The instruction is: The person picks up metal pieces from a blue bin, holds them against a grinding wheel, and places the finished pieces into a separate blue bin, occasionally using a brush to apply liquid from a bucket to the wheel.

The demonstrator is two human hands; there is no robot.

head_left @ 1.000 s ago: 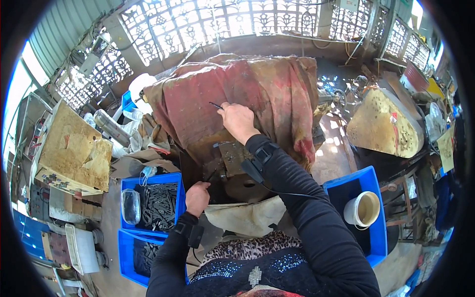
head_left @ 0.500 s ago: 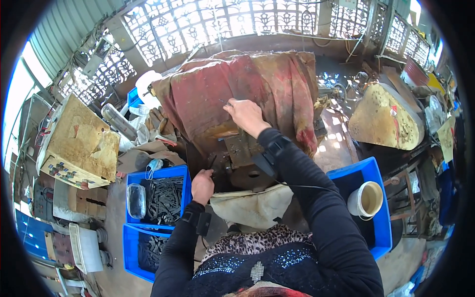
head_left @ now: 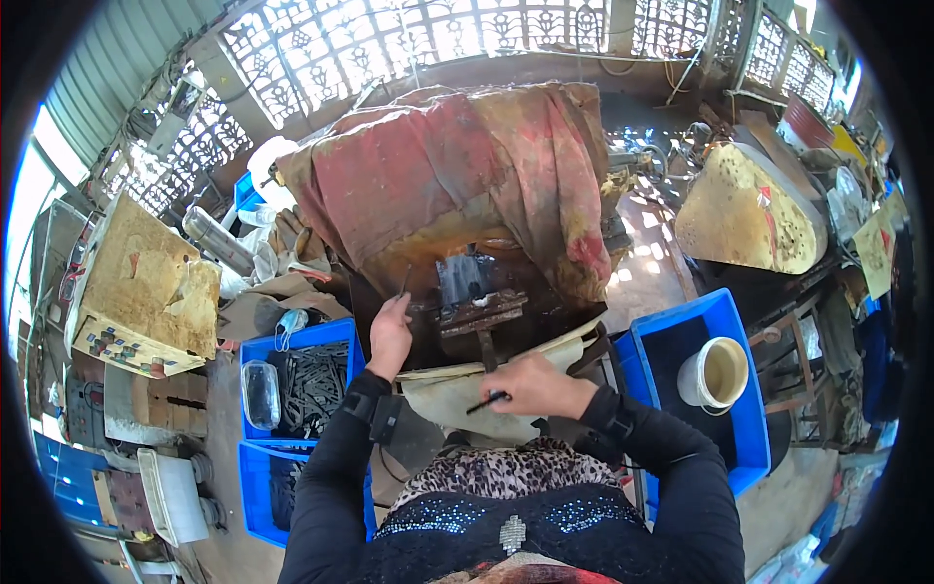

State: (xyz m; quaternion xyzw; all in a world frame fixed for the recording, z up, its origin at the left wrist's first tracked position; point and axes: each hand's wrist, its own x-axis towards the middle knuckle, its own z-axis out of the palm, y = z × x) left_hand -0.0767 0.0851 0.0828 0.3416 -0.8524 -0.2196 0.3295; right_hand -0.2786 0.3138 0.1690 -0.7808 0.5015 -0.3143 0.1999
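My left hand [head_left: 391, 338] is closed round a thin dark metal strip [head_left: 405, 282], which points up from the fingers, left of the metal fixture. My right hand [head_left: 538, 386] is closed near my body, at the front of the machine; a short black metal piece [head_left: 486, 401] sticks out to the left of its fingers. Just above that hand, a bar [head_left: 487, 348] runs down from the rusty fixture [head_left: 484, 313]; whether the fingers touch it I cannot tell. Behind the fixture stands a wet grey metal block [head_left: 462, 278]. A stained red cloth [head_left: 418, 180] drapes over the machine.
On the left, a blue bin [head_left: 352, 352] holds many dark metal strips and a clear plastic box [head_left: 261, 394]; another blue bin [head_left: 255, 496] stands nearer. A white bucket [head_left: 715, 375] sits in a blue bin [head_left: 754, 428] on the right. Pale cloth [head_left: 443, 401] hangs along the machine's front.
My right hand has come down from over the red cloth to the front of the machine, near my body. My left hand has moved slightly up, and the fixture and grey block now show uncovered.
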